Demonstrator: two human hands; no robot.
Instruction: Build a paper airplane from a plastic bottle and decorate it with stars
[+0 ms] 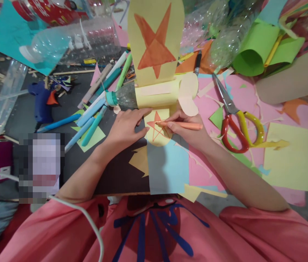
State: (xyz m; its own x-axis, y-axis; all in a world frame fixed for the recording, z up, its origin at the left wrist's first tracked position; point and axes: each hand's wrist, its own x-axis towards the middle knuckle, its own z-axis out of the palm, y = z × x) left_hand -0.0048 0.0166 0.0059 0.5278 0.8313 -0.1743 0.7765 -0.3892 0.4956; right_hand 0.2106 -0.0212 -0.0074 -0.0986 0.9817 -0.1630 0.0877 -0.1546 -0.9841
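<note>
My right hand (188, 127) is closed around an orange marker (188, 125), its tip on a star outline (157, 131) drawn on a yellow paper wing. The star's upper part is coloured orange. My left hand (129, 125) lies with fingers spread along the wing's left edge, holding nothing. Just above both hands lies a clear plastic bottle (126, 96) with a green cap, wrapped in yellow paper (158, 94). From its far side extends another yellow wing (155, 40) with a filled orange star. A cream paper piece (189, 94) sits at the wrapped bottle's right end.
Red-and-yellow scissors (236, 118) lie on pink paper at the right. Several markers (95, 125) and a blue glue gun (40, 102) are at the left, near a phone (46, 160). Clear bottles (85, 38) and green paper rolls (255, 51) lie farther back. A white cable (88, 218) crosses my left sleeve.
</note>
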